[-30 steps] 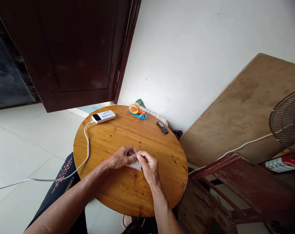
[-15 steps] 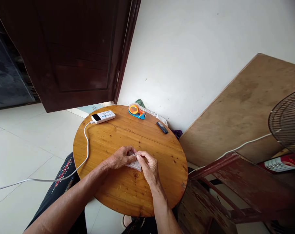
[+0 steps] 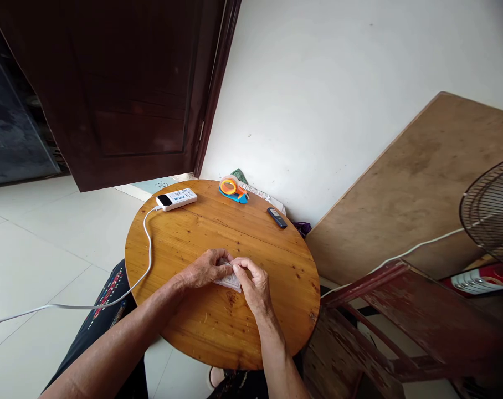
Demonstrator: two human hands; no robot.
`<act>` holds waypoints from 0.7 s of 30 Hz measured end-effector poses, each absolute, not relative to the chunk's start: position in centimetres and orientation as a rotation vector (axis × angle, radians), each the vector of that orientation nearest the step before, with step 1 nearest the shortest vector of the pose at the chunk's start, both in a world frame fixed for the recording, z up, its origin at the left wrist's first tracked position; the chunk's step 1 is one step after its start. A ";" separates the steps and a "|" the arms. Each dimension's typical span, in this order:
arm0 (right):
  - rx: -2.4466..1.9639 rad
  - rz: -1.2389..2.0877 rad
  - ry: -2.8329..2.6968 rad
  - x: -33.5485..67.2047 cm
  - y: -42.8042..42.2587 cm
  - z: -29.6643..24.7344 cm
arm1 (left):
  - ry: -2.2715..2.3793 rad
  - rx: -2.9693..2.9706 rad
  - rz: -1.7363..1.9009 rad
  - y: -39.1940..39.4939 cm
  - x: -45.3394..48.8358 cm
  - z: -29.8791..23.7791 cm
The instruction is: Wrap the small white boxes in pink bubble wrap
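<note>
Over the middle of the round wooden table (image 3: 185,233), both hands meet at a small, flat, whitish translucent packet (image 3: 230,281). My left hand (image 3: 208,268) is closed on its left and upper part, with the thumb lying across the top. At the packet's upper right edge, my right hand (image 3: 255,281) pinches with thumb and forefinger. Fingers cover much of the packet, so its contents cannot be made out.
A white power bank (image 3: 177,199) with a white cable (image 3: 149,244) lies at the table's far left. An orange and blue tape dispenser (image 3: 234,189) and a dark remote control (image 3: 277,218) lie farther back. Right of the table are a wooden chair (image 3: 434,316) and a fan (image 3: 492,210).
</note>
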State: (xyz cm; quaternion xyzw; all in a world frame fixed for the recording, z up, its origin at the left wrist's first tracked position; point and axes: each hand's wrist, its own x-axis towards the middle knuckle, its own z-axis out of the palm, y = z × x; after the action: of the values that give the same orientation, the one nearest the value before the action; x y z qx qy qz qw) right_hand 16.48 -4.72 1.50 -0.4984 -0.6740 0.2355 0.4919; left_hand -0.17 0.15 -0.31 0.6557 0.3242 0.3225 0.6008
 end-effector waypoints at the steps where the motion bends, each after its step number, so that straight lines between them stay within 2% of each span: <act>1: -1.205 0.567 -1.639 16.5 -4.7 1.5 | 0.745 1.512 0.747 0.2 -0.2 -0.4; 21: -1.209 0.537 -1.647 16.4 -4.7 1.4 | 0.769 1.541 0.698 0.1 -0.7 0.7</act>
State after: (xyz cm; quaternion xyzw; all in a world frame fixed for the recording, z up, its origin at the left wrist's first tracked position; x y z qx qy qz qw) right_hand 16.37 -4.68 1.38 -0.4982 -0.6787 0.2213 0.4921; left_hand -0.74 0.07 0.68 0.6644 0.3317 0.3008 0.5984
